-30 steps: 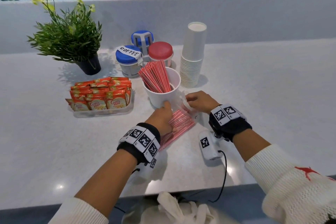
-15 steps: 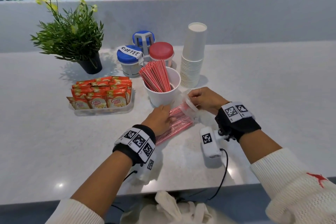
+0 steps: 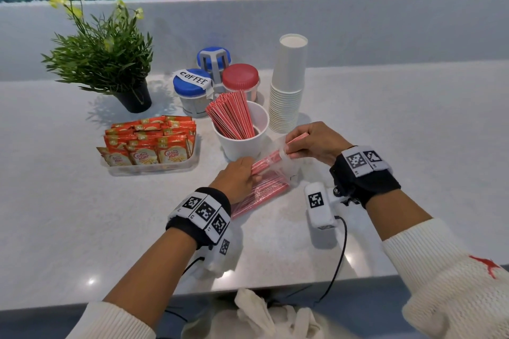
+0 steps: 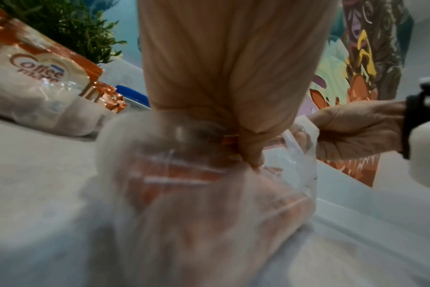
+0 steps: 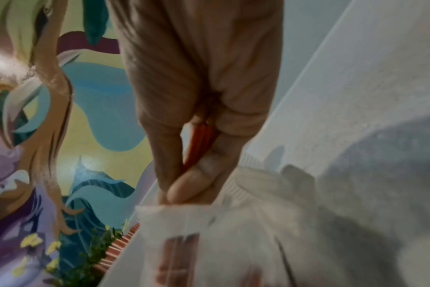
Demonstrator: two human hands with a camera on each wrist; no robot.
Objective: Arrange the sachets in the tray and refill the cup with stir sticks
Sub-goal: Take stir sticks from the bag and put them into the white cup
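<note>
A clear plastic bag [image 3: 264,190] of red stir sticks lies on the counter in front of the white cup [image 3: 242,140], which holds a leaning bunch of red sticks [image 3: 231,115]. My left hand [image 3: 239,177] holds the bag down, pinching it [image 4: 253,161]. My right hand [image 3: 311,140] pinches a few red sticks [image 3: 268,162] at the bag's open mouth, half drawn out; the sticks show between thumb and fingers [image 5: 201,143]. The clear tray [image 3: 154,168] left of the cup is packed with orange creamer sachets [image 3: 150,143].
Behind the cup stand a blue-lidded jar labelled COFFEE [image 3: 191,91], a red-lidded jar [image 3: 241,80], another blue-lidded jar [image 3: 213,59] and a tall stack of white paper cups [image 3: 289,82]. A potted plant [image 3: 110,60] sits at the back left. A raised ledge runs behind the counter.
My right hand has lifted and drawn back to the right, pulling a few sticks partway out of the bag. My left hand has stayed on the bag.
</note>
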